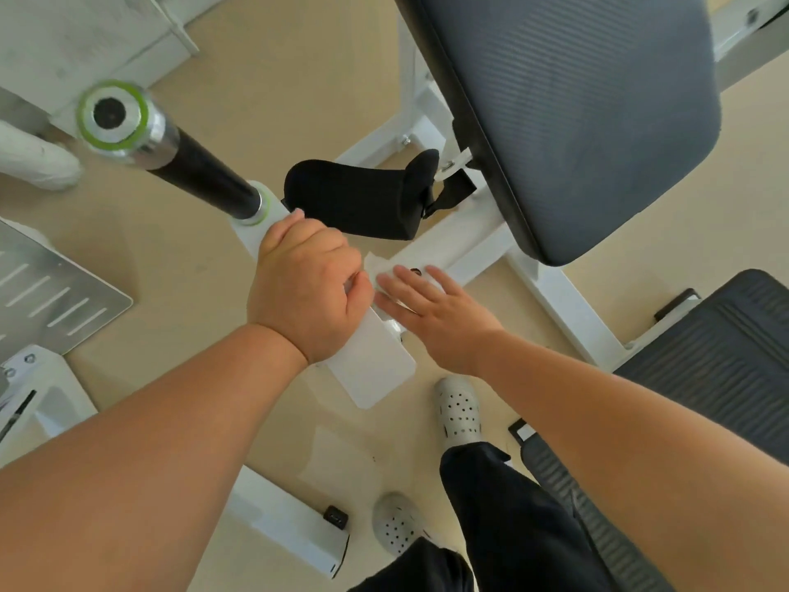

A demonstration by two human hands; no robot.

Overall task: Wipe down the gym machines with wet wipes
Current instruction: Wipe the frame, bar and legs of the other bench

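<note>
- Your forearms fill the bottom of the head view and come together at mid-frame. Below them are dark trousers and two pale perforated clogs (459,408) on the beige floor.
- Left hand (305,288): wrapped around the white lever arm (371,369), just below the collar where the black handle grip (205,173) joins it. The fingers curl around the far side, clamped on the arm, and steady it.
- Right hand (444,314): held flat, with the fingers (410,279) straight and slightly spread. They press down and grip nothing.
- Wet wipe (380,275): a white sheet lying on the lever arm's right edge, where the arm crosses the white frame rail (469,249). It is pinned under the right fingertips. One crumpled corner shows between the two hands, touching the left thumb side.
- Nearby, untouched: black foam roller (354,198) just beyond the left knuckles; grey seat pad (576,113) at top right; a second ribbed pad (726,348) at the right edge; chrome end cap with green ring (117,117) at top left; metal footplate (51,292) at the left edge.
- Step in hand, as judged: wiping the lever arm and its joint, with one hand bracing and the other rubbing.
- Next move, as judged: slide the flat right hand along the arm, keeping pressure on the sheet so it does not bunch up or slip off the edge. Then shift your left grip to uncover the part it hides.
</note>
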